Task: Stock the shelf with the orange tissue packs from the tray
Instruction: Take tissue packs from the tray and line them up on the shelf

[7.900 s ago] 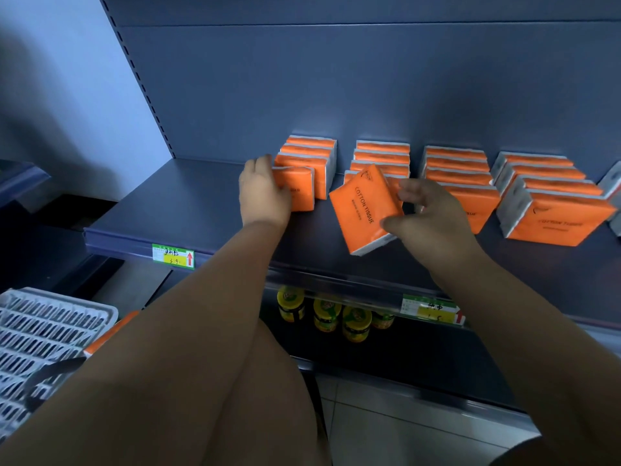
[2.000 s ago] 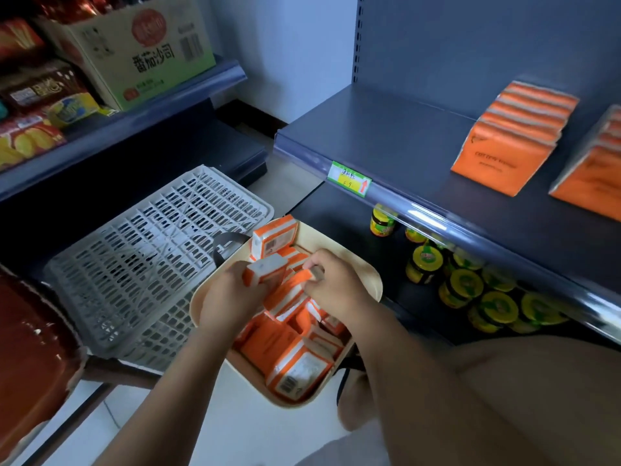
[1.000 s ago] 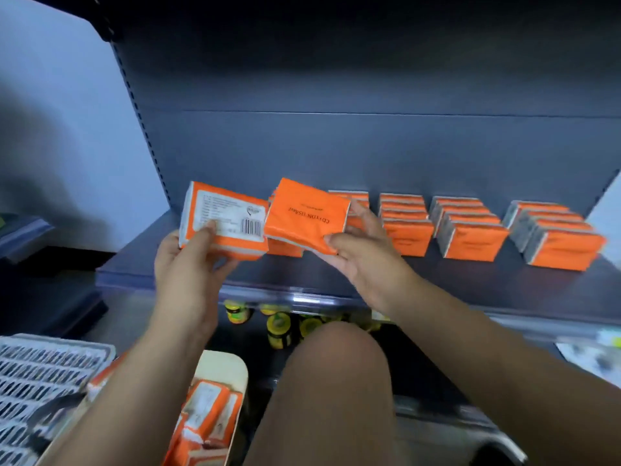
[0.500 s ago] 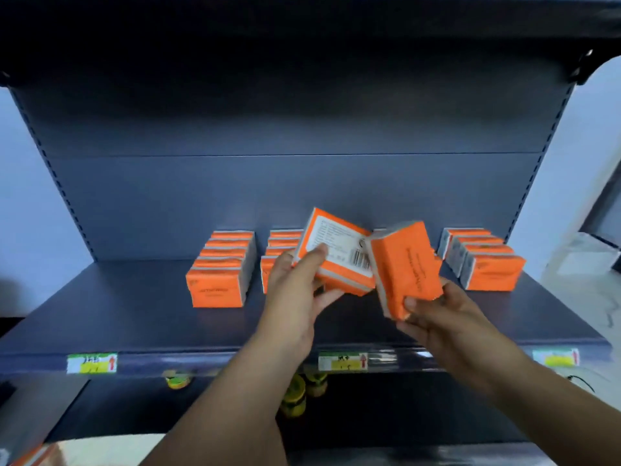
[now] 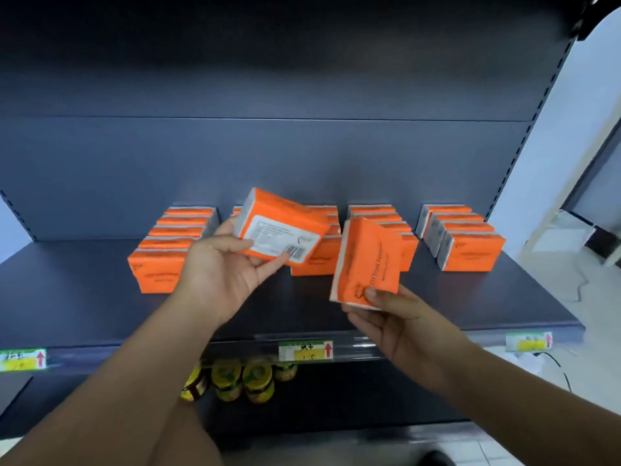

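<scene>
The dark shelf (image 5: pixel 100 297) carries four rows of orange tissue packs standing on edge, each row running front to back. On its front lip at the far left sits a green-and-yellow price tag (image 5: pixel 22 359) with a red arrow, its handwriting too blurred to read. The leftmost row (image 5: pixel 161 270) is several packs deep, orange-faced with pale sides. Just right of it the left hand (image 5: pixel 218 270) grips a tilted pack (image 5: pixel 280 230) between fingers and thumb, above the shelf; its back shows a white label with small print and a barcode. Below, the lower shelf holds jars (image 5: pixel 242 381) with yellow-green lids. The right hand (image 5: pixel 393 317) pinches a second pack (image 5: pixel 368 260) by its bottom end, upright, "COTTON TISSUE" running up its face. The rightmost row (image 5: pixel 470 250) stands beyond it.
</scene>
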Motion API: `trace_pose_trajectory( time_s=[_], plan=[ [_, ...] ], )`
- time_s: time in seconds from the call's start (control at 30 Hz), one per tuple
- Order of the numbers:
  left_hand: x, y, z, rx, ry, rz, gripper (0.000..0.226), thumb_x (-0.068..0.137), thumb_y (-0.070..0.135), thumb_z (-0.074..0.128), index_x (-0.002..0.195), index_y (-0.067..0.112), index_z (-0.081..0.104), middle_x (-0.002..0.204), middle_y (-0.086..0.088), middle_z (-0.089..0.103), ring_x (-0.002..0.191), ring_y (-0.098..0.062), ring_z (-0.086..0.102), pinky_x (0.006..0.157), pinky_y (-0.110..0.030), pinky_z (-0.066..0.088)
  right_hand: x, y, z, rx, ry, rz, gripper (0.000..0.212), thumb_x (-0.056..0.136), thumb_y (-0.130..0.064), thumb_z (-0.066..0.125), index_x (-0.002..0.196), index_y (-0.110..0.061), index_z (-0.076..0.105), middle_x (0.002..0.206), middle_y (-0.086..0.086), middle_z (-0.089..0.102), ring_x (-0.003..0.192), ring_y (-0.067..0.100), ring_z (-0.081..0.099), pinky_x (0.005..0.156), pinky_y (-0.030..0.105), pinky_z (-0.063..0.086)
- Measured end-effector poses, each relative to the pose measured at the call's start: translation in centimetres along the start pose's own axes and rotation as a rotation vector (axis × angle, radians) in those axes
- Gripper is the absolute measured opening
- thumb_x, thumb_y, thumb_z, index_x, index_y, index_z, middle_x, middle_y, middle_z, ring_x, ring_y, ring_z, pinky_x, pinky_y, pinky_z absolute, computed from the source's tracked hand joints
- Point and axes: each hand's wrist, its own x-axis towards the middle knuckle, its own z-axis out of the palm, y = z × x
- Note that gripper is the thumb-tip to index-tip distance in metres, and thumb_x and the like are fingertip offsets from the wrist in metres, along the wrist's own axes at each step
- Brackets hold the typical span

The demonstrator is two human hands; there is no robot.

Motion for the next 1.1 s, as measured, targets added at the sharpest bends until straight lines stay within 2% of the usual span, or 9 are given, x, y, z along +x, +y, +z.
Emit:
trace_pose_trajectory(
  time_s=[0.1, 0.23, 0.33, 0.53, 0.63, 0.77, 0.87, 0.97, 1.1],
  plan=[
    [-0.1, 0.1, -1.2, -0.104, -0.033, 0.032, 0.04, 0.076, 0.007, 0.041, 0.112, 0.012, 0.059, 0.137, -0.022, 0.066, 0.126, -0.045, 0.064, 0.099, -0.058, 0.055, 0.3, 0.2, 0.3, -0.116, 0.005, 0.014, 0.067, 0.075, -0.01, 0.084, 0.138, -0.006, 0.06, 0.121, 0.013, 0.074, 0.107, 0.027, 0.074, 0.091, 0.036, 0.06],
    [-0.7, 0.2, -1.0, -0.089, 0.036, 0.117, 0.046, 0.094, 0.032, 0.044, 0.135, 0.015, 0.057, 0.137, -0.014, 0.068, 0.122, -0.038, 0.068, 0.092, -0.052, 0.059, 0.6, 0.2, 1.0, -0.186, 0.017, 0.04, 0.073, 0.065, -0.013, 0.085, 0.134, -0.01, 0.062, 0.117, 0.006, 0.076, 0.101, 0.02, 0.073, 0.087, 0.036, 0.052],
    [-1.2, 0.4, -0.1, -0.008, 0.14, 0.153, 0.043, 0.104, 0.052, 0.045, 0.105, 0.014, 0.066, 0.112, -0.01, 0.078, 0.106, -0.032, 0.076, 0.091, -0.05, 0.06, 0.8, -0.4, 2.0, -0.245, 0.004, 0.037, 0.07, 0.062, -0.01, 0.086, 0.129, -0.014, 0.064, 0.12, 0.006, 0.076, 0.108, 0.021, 0.073, 0.087, 0.036, 0.053],
    [-0.1, 0.5, -1.2, 0.302, 0.229, 0.199, 0.015, 0.095, 0.009, 0.066, 0.107, 0.002, 0.073, 0.126, -0.014, 0.072, 0.109, -0.026, 0.073, 0.092, -0.038, 0.06, 1.9, -2.2, 4.3, -0.241, 0.027, -0.114, 0.116, 0.052, -0.01, 0.095, 0.149, -0.04, 0.039, 0.122, 0.001, 0.075, 0.101, 0.029, 0.077, 0.076, 0.043, 0.061],
    [-0.1, 0.6, -1.7, 0.398, 0.176, 0.262, 0.031, 0.084, -0.002, 0.073, 0.113, 0.011, 0.075, 0.129, -0.003, 0.073, 0.117, -0.023, 0.071, 0.103, -0.039, 0.054, 2.1, -3.3, 5.2, -0.201, -0.017, -0.175, 0.098, 0.058, -0.01, 0.088, 0.142, -0.039, 0.047, 0.119, 0.0, 0.077, 0.098, 0.029, 0.077, 0.071, 0.04, 0.062],
    [-0.4, 1.2, -2.3, 0.356, 0.164, 0.277, 0.076, 0.064, -0.002, 0.078, 0.137, 0.013, 0.062, 0.117, -0.006, 0.076, 0.105, -0.021, 0.074, 0.084, -0.031, 0.061, 2.9, -3.6, 5.3, -0.16, 0.012, -0.203, 0.073, 0.066, -0.015, 0.085, 0.132, -0.028, 0.056, 0.118, -0.001, 0.077, 0.101, 0.024, 0.077, 0.074, 0.044, 0.062],
    [-0.6, 1.8, -3.0, 0.409, 0.13, 0.244, 0.072, 0.069, 0.004, 0.078, 0.138, 0.015, 0.062, 0.118, -0.009, 0.077, 0.102, -0.021, 0.075, 0.084, -0.032, 0.06, 3.7, -2.8, 5.0, -0.183, 0.09, -0.172, 0.074, 0.067, -0.023, 0.09, 0.131, -0.02, 0.053, 0.118, 0.003, 0.077, 0.104, 0.023, 0.076, 0.083, 0.046, 0.06],
    [-0.6, 1.9, -3.5, 0.433, 0.131, 0.213, 0.054, 0.081, 0.01, 0.074, 0.135, 0.015, 0.066, 0.122, -0.008, 0.076, 0.106, -0.021, 0.074, 0.087, -0.034, 0.059, 4.3, -2.3, 5.0, -0.223, 0.163, -0.158, 0.094, 0.055, -0.035, 0.101, 0.134, -0.02, 0.053, 0.119, 0.002, 0.077, 0.108, 0.022, 0.075, 0.094, 0.049, 0.058],
    [-0.5, 1.9, -3.9, 0.498, 0.167, 0.235, 0.034, 0.092, 0.006, 0.07, 0.125, 0.01, 0.071, 0.113, -0.008, 0.079, 0.094, -0.016, 0.077, 0.076, -0.026, 0.06, 4.4, -2.3, 4.3, -0.178, 0.174, -0.161, 0.082, 0.066, -0.026, 0.093, 0.137, -0.015, 0.052, 0.12, 0.005, 0.076, 0.103, 0.022, 0.077, 0.073, 0.036, 0.061]
  ],
)
